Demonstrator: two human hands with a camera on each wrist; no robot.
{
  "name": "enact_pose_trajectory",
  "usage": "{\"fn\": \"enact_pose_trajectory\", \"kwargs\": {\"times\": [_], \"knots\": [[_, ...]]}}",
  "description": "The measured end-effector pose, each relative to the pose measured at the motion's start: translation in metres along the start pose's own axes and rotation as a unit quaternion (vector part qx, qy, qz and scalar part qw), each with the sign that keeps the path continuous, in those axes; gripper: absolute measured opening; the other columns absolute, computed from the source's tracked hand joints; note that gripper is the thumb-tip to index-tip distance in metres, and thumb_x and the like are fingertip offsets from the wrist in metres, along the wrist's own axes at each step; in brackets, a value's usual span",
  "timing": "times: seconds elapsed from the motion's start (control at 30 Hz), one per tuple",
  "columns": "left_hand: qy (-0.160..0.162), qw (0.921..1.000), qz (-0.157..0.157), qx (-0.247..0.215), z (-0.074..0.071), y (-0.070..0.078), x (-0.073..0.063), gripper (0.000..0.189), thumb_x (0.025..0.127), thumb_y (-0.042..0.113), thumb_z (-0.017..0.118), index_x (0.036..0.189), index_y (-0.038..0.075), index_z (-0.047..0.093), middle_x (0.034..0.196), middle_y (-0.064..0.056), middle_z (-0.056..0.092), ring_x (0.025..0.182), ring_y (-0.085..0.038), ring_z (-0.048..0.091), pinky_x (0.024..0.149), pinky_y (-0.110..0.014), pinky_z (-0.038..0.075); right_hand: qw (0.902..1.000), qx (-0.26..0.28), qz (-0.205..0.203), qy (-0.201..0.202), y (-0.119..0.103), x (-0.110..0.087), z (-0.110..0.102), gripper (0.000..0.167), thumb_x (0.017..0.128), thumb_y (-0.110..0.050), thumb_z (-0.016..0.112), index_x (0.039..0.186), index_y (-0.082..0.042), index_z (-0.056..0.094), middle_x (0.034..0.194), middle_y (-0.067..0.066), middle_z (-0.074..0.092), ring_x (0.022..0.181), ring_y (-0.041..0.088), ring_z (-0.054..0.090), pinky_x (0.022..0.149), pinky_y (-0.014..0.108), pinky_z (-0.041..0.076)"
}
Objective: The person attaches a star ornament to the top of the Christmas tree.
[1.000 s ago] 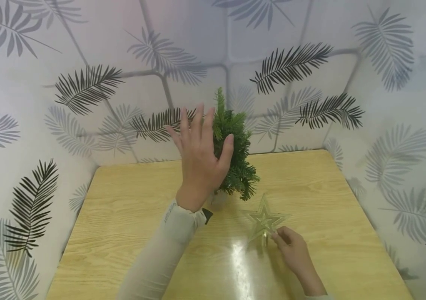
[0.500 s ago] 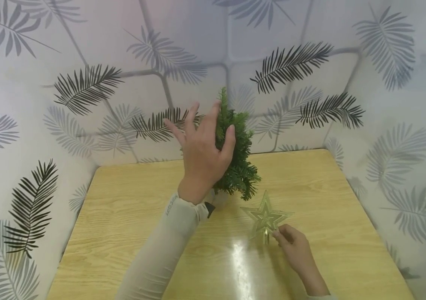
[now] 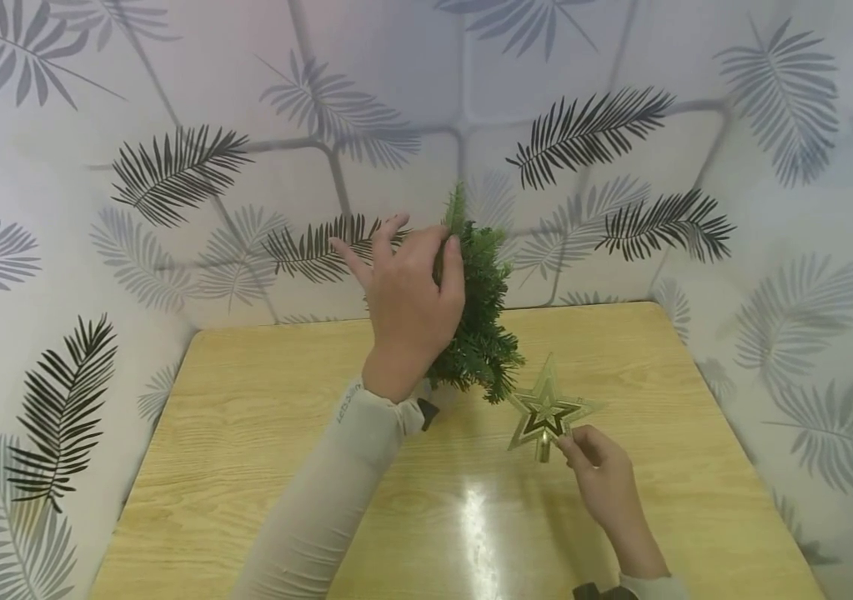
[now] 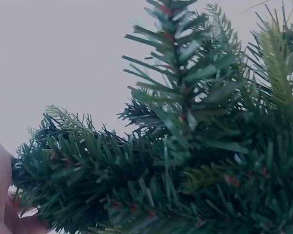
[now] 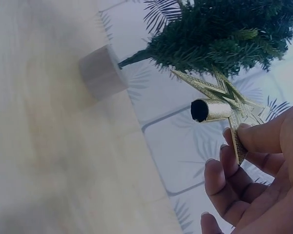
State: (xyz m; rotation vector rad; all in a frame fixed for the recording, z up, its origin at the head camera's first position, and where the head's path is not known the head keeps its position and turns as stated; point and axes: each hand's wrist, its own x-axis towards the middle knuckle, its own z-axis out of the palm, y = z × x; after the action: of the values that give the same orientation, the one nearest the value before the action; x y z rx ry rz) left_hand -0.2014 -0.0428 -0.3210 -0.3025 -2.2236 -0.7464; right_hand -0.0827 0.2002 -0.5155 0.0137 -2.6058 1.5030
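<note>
A small artificial Christmas tree [image 3: 484,312] stands toward the back of the table, its lower part partly hidden by the left arm. My left hand [image 3: 414,308] pinches the tree's top twig between thumb and index finger, the other fingers spread. Green branches [image 4: 180,146] fill the left wrist view, with a bit of that hand at its left edge. My right hand [image 3: 606,479] pinches one point of a gold star tree topper [image 3: 546,408], held upright in front of the tree. In the right wrist view the topper's hollow socket [image 5: 210,110] shows its dark opening.
The tree's pale round base [image 5: 102,73] sits on the wood-grain table [image 3: 261,417]. A wall with a leaf pattern [image 3: 396,100] rises behind the table's back edge and along both sides.
My left thumb and index finger have closed on the tree's top twig; before, the hand was spread beside it. My right hand has moved slightly up and right with the star.
</note>
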Motion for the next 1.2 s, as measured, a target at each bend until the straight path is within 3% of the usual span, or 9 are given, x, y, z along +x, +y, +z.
{"fn": "enact_pose_trajectory", "kwargs": {"times": [0.17, 0.4, 0.6, 0.67, 0.97, 1.2], "knots": [[-0.002, 0.9999, -0.014, 0.005, -0.001, 0.003, 0.002, 0.035, 0.109, 0.029, 0.045, 0.1, 0.015, 0.075, 0.101, 0.003, 0.076, 0.137, -0.025, 0.049, 0.115, -0.066, -0.018, 0.9999, -0.004, -0.011, 0.002, -0.003, 0.006, -0.003, 0.011, 0.103, -0.008, 0.063, 0.098, -0.001, 0.07, 0.095, 0.007, 0.072, 0.085, 0.012, 0.063, 0.082, 0.036, 0.053], [-0.014, 0.9996, -0.023, 0.005, 0.0, 0.005, 0.003, 0.036, 0.11, 0.035, 0.046, 0.102, 0.015, 0.075, 0.103, 0.003, 0.076, 0.137, -0.024, 0.048, 0.115, -0.07, -0.014, 0.9991, -0.015, -0.033, 0.022, -0.009, 0.015, -0.011, 0.011, 0.103, -0.008, 0.064, 0.097, -0.001, 0.07, 0.091, 0.005, 0.072, 0.082, 0.013, 0.063, 0.079, 0.027, 0.05], [-0.018, 0.9996, -0.018, 0.009, 0.001, 0.006, 0.003, 0.039, 0.11, 0.036, 0.046, 0.096, 0.014, 0.075, 0.101, 0.0, 0.076, 0.132, -0.026, 0.052, 0.115, -0.073, -0.007, 0.9978, -0.006, -0.054, 0.038, -0.019, 0.027, -0.02, 0.011, 0.103, -0.008, 0.064, 0.098, 0.0, 0.07, 0.09, 0.007, 0.071, 0.086, 0.019, 0.065, 0.088, 0.05, 0.051], [-0.018, 0.9996, -0.017, 0.013, 0.002, 0.006, 0.003, 0.038, 0.11, 0.036, 0.047, 0.096, 0.015, 0.075, 0.101, 0.0, 0.076, 0.132, -0.026, 0.052, 0.116, -0.072, -0.007, 0.9973, 0.001, -0.058, 0.044, -0.023, 0.032, -0.023, 0.011, 0.102, -0.007, 0.064, 0.097, 0.001, 0.069, 0.09, 0.009, 0.071, 0.086, 0.019, 0.065, 0.088, 0.052, 0.049], [-0.017, 0.9997, -0.012, 0.016, -0.001, 0.003, 0.001, 0.036, 0.11, 0.032, 0.049, 0.095, 0.013, 0.075, 0.099, -0.001, 0.076, 0.129, -0.028, 0.054, 0.117, -0.071, -0.006, 0.9954, -0.007, -0.063, 0.072, -0.042, 0.048, -0.034, 0.014, 0.103, -0.011, 0.065, 0.097, 0.0, 0.07, 0.088, 0.006, 0.07, 0.083, 0.015, 0.065, 0.079, 0.028, 0.047], [-0.019, 0.9995, -0.012, 0.023, 0.0, 0.003, 0.002, 0.036, 0.11, 0.032, 0.048, 0.093, 0.014, 0.074, 0.098, 0.0, 0.075, 0.131, -0.026, 0.053, 0.117, -0.071, -0.004, 0.9915, -0.002, -0.091, 0.092, -0.058, 0.062, -0.04, 0.011, 0.101, -0.009, 0.068, 0.097, 0.001, 0.071, 0.088, 0.005, 0.07, 0.08, 0.011, 0.064, 0.076, 0.022, 0.046]]}}
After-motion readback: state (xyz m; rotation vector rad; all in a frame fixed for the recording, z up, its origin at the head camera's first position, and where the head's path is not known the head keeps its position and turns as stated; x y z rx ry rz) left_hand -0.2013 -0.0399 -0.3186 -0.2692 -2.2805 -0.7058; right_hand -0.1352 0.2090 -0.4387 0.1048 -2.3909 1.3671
